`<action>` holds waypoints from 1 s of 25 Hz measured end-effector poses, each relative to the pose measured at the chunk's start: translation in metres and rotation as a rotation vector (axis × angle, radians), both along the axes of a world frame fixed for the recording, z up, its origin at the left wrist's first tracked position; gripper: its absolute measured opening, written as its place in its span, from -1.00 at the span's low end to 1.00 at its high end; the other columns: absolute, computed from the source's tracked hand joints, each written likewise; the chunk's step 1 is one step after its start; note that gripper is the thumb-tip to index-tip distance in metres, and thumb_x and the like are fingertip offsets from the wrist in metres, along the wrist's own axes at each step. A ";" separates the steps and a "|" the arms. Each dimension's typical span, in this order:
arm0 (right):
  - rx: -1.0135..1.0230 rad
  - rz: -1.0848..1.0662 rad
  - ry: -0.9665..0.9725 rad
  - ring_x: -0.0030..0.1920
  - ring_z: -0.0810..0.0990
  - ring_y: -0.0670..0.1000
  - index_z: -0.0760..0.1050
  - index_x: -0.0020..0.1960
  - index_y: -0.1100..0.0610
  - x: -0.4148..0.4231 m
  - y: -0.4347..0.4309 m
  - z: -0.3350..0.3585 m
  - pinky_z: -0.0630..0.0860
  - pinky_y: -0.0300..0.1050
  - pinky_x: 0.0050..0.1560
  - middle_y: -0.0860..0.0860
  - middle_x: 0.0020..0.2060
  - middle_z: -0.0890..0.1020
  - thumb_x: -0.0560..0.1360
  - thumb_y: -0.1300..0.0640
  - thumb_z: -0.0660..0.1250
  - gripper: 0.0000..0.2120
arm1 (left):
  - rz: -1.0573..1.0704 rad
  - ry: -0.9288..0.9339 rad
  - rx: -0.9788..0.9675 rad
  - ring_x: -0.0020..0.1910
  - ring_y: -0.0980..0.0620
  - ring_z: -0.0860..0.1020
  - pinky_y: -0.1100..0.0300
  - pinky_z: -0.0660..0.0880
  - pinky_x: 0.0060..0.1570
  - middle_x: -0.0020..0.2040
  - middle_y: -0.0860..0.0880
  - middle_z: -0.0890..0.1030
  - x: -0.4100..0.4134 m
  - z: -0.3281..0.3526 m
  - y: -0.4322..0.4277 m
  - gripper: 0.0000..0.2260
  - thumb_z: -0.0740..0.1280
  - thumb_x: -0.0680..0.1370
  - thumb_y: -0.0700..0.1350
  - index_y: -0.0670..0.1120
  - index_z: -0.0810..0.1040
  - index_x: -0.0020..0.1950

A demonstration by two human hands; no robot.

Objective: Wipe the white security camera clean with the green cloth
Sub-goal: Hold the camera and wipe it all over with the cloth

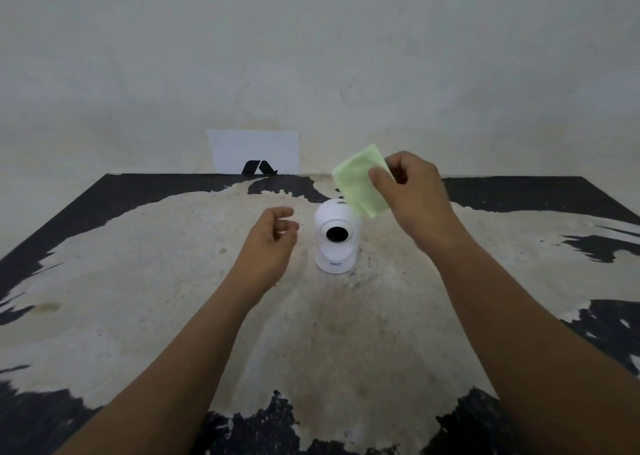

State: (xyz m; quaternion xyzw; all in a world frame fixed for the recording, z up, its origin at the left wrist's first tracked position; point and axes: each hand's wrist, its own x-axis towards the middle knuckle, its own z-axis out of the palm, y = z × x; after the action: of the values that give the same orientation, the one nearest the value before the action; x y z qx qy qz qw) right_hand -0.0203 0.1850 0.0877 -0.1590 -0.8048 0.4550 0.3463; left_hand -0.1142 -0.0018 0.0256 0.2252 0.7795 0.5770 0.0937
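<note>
The white security camera (335,238) stands upright on the worn table (173,281), its round black lens facing me. My right hand (415,195) holds the pale green cloth (360,181) pinched between thumb and fingers, just above and to the right of the camera's top; the cloth's lower edge overlaps the camera's upper right in view. My left hand (272,243) hovers a little to the left of the camera, fingers loosely curled and apart, holding nothing and not touching it.
The table's black coating is peeled to a pale surface across most of the middle. A white paper (252,150) with a black mark leans against the wall behind the table's far edge.
</note>
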 end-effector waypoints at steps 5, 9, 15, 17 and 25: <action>0.429 -0.048 -0.124 -0.13 0.52 0.00 0.50 -0.11 0.07 -0.030 -0.004 -0.005 0.31 -0.18 -0.20 -0.01 -0.15 0.57 0.48 0.11 0.31 -0.96 | -0.090 0.181 -0.519 0.35 -0.11 0.22 -0.07 0.23 0.18 0.35 0.06 0.40 -0.009 -0.038 0.020 -0.13 0.42 0.20 0.34 0.12 0.17 0.42; 0.498 0.133 -0.187 -0.01 0.54 0.06 0.51 -0.04 0.14 -0.022 -0.014 -0.035 0.45 -0.06 -0.02 0.08 -0.01 0.61 0.49 0.07 0.30 -0.85 | -0.089 0.241 -0.529 0.30 -0.12 0.28 -0.04 0.22 0.08 0.31 0.06 0.43 -0.010 -0.047 0.044 -0.05 0.39 0.07 0.42 0.16 0.17 0.37; 0.676 0.250 -0.285 0.26 0.39 0.02 0.50 0.27 0.04 -0.034 -0.021 -0.048 0.28 -0.14 0.25 0.03 0.26 0.47 0.50 -0.18 0.22 -0.56 | -0.069 0.291 -0.516 0.24 -0.10 0.31 0.03 0.15 0.00 0.26 -0.03 0.49 -0.015 -0.061 0.056 -0.13 0.24 0.14 0.47 0.11 0.21 0.36; 0.558 0.276 -0.315 0.26 0.40 0.01 0.49 0.28 0.01 -0.041 -0.020 -0.048 0.31 -0.10 0.25 0.02 0.28 0.49 0.52 -0.23 0.13 -0.53 | -0.060 0.281 -0.504 0.18 -0.07 0.31 0.05 0.13 -0.01 0.24 -0.02 0.49 -0.016 -0.063 0.056 -0.18 0.28 0.17 0.44 0.13 0.19 0.34; -0.057 0.136 -0.301 0.31 0.39 0.04 0.19 0.46 -0.03 -0.032 -0.022 -0.073 0.29 -0.11 0.20 0.05 0.36 0.41 0.50 -0.35 -0.04 -0.36 | -0.051 0.308 -0.422 0.00 0.07 0.21 0.06 0.16 -0.04 0.17 0.02 0.50 -0.014 -0.065 0.056 -0.22 0.30 0.18 0.41 0.12 0.22 0.31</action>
State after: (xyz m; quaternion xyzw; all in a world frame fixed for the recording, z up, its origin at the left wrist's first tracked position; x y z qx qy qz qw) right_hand -0.0520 0.1633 0.0148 -0.1803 -0.8432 0.4712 0.1856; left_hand -0.1284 0.0545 -0.0398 0.3053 0.8818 0.3580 0.0335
